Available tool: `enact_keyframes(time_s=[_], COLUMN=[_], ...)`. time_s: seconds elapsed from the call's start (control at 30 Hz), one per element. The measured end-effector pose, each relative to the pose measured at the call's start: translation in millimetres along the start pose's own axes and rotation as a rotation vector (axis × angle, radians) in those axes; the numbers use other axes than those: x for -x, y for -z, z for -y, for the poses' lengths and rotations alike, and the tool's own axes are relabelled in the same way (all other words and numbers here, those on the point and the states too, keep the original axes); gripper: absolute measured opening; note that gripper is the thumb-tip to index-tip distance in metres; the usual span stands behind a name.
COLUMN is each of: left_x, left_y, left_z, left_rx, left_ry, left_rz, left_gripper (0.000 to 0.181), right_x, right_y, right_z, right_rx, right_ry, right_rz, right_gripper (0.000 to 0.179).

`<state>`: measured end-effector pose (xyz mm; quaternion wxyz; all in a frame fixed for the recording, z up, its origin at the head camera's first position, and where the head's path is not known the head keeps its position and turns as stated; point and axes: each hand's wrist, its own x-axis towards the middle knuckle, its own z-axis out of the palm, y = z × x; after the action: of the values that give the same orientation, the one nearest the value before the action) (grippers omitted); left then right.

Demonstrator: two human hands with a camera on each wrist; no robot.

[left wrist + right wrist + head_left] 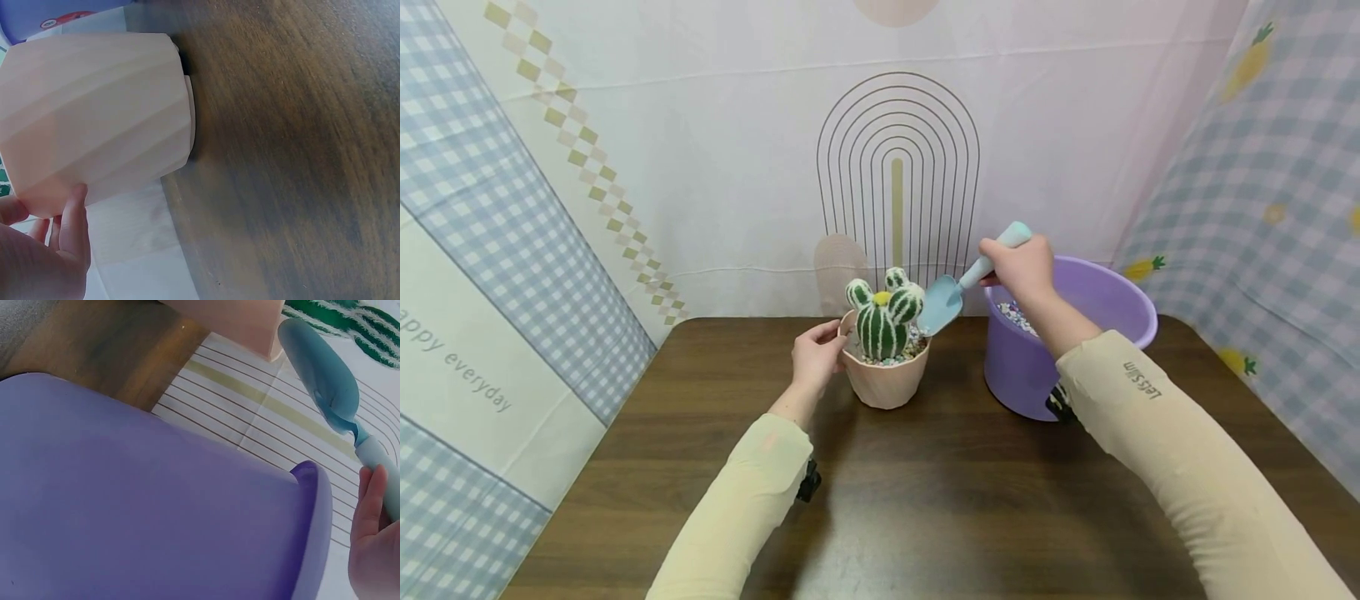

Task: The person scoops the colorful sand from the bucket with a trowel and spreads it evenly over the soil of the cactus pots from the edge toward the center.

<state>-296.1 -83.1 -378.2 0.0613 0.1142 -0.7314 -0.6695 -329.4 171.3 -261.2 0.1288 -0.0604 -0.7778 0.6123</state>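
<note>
A pale pink faceted flower pot [886,385] stands on the table with a knitted green-and-white cactus [882,332] in it, small coloured pebbles around the cactus base. My left hand [817,357] grips the pot's left rim, thumb at the rim and fingers along the outer wall [94,119]. In my right hand [1024,265] is the handle of a light blue trowel [942,305]. Its scoop slants down, with the tip at the pot's right rim beside the cactus. In the right wrist view the trowel blade [322,375] shows its underside, so what lies in it is hidden there.
A large purple bucket [1022,379] stands right of the pot, below my right forearm, with pale pebbles [1017,317] inside. The dark wooden table [925,500] ends at a patterned cloth backdrop [737,167]. Checked cloth hangs at both sides.
</note>
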Motion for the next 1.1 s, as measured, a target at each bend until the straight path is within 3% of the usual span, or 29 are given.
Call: enact_keyframes(time_s=[0.27, 0.67, 0.9, 1.1], left_x=[0.4, 4.2, 11.2, 24.9], left_y=[0.2, -0.5, 0.7, 7.5], left_z=[-0.1, 2.1, 5.5, 2.6], left_rx=[-0.003, -0.008, -0.069, -0.19], left_ry=[0.003, -0.01, -0.082, -0.205], left_rz=[-0.002, -0.037, -0.104, -0.094], left_gripper=[0.035, 0.034, 0.031, 0.031], right_x=[3.8, 1.2, -0.5, -3.4], right_y=[-2, 7, 26, 50], right_z=[1, 3, 4, 4], right_rx=[0.041, -0.054, -0.145, -0.273], right_ry=[0.104, 0.042, 0.006, -0.046], right_rz=[0.001, -0.005, -0.05, -0.082], right_gripper=[0.01, 0.009, 0.008, 0.008])
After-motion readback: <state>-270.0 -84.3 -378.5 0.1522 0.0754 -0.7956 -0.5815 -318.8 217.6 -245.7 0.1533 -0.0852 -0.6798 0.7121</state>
